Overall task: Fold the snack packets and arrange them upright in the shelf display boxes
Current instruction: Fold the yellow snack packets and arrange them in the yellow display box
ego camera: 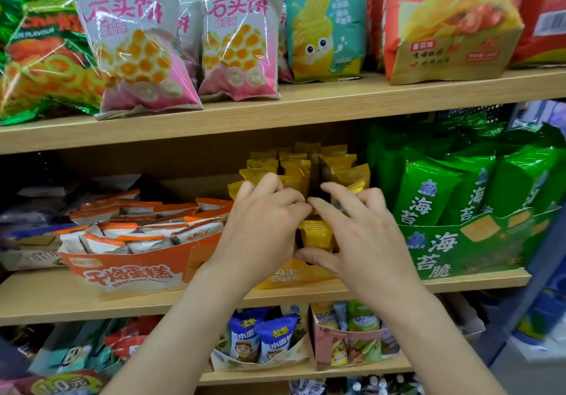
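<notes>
The left hand (pixel 263 220) and right hand (pixel 364 235) hide most of the yellow display box (pixel 275 275) and the front yellow packet (pixel 315 235). The left thumb is out of sight, its grip unclear. Near-left bags (pixel 70 355) are blurred; the left edge cuts the green bag (pixel 36 58).

On the middle shelf (pixel 92 306), snack packets (pixel 294 165) stand upright in a display box (pixel 284 275). The left hand (pixel 263 220) and right hand (pixel 361 229) grip them from the front. A cake box (pixel 131 272) sits left of it and a seaweed crisp box (pixel 444 247) right.
</notes>
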### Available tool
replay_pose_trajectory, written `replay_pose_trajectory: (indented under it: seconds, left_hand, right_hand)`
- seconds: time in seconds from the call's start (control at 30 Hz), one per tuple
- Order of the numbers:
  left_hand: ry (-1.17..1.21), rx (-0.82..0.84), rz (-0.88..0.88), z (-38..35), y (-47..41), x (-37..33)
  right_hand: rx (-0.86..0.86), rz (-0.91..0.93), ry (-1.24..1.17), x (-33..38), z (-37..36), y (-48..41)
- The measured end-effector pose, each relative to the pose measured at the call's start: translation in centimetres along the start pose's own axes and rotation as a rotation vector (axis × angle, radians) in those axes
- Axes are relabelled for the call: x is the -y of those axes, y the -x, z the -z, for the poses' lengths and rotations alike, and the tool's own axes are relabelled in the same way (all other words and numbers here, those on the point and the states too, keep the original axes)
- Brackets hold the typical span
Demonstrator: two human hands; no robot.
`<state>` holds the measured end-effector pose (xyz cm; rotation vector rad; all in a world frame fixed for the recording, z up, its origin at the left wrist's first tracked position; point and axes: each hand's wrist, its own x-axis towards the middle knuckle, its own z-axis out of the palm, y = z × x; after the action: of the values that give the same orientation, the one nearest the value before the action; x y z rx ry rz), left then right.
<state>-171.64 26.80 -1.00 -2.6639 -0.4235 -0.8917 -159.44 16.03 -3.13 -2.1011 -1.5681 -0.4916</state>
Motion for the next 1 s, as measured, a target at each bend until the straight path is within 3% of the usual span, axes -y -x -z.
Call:
replay_pose_trajectory:
  seconds: [0.1,0.2,0.27,0.37,0.43,0.63,0.8,0.9,1.0]
  left_hand:
    - [0.032,-0.123,0.051,0.5,0.7,0.4]
    - [0.127,-0.105,0.046,1.3,1.2,-0.5]
    - [0.168,0.039,0.091,2.3,0.8,-2.2]
    - [0.016,0.293,0.112,1.6,0.4,-3.7]
    - [-0.034,0.353,0.173,1.1,-0.1,-4.0]
    - [-0.026,0.269,0.198,0.6,-0.8,-4.3]
    - [0.213,0.051,0.253,1.0,2.1,-5.4]
    - [0.162,0.108,0.298,-0.4,2.6,-6.0]
    - [0.187,0.013,0.306,-1.7,3.0,-5.4]
  right_hand:
    - [0.009,0.008,0.033,-0.7,0.2,-0.1]
    - [0.102,0.018,-0.006,-1.3,0.9,-0.3]
    - [0.194,-0.011,-0.036,-1.8,1.7,-0.5]
    - [0.245,-0.03,-0.035,-3.1,2.7,-0.6]
    - [0.24,-0.017,-0.038,-3.6,3.0,-0.6]
    - [0.209,0.062,-0.011,-3.5,3.4,-0.8]
    - [-0.046,0.172,-0.255,-3.3,4.0,-2.0]
    - [0.108,0.22,-0.046,-2.1,4.2,-3.8]
    - [0.244,0.191,0.065,-1.0,3.8,-5.1]
